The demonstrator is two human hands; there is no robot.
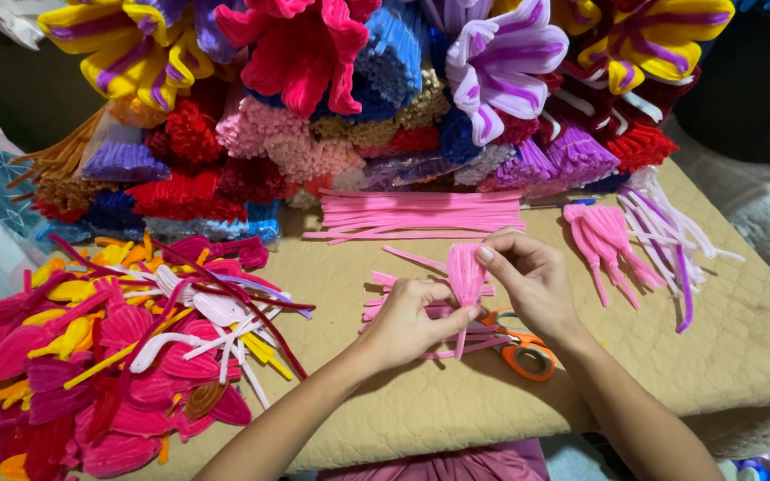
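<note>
Desk (pixel 456 401) covered with a tan quilted cloth, filling the middle and lower frame; its right edge curves down at the lower right, front edge runs along the bottom, with purple-pink fabric showing below it at bottom centre. Room beyond is dim: dark floor at upper right, pale cloth at far left. Centre frame: left hand (pixel 407 321) and right hand (pixel 532 281) both pinch a small pink pipe-cleaner petal (pixel 466 272), held upright just above the desk; left fingers pressed on its lower stem, right fingers (pixel 489 258) pressed on its upper edge. Under the hands lie loose pink pipe-cleaner pieces (pixel 385 298) and orange-handled scissors (pixel 523 347), partly hidden by the right wrist. Just above, a flat row of long pink pipe cleaners (pixel 421 214). Right of the hands, a few finished pink petals (pixel 603 240) beside white and purple petals (pixel 670 232). Lower left: big heap of pink, yellow and white petal shapes (pixel 109 356), spilling to the desk's left edge. Top of frame: stacked bundles of pipe cleaners (pixel 314 142) in many colours, with big finished flowers (pixel 501 62) on top, walling off the back edge. Bare cloth lies in front of the hands and at lower right.
</note>
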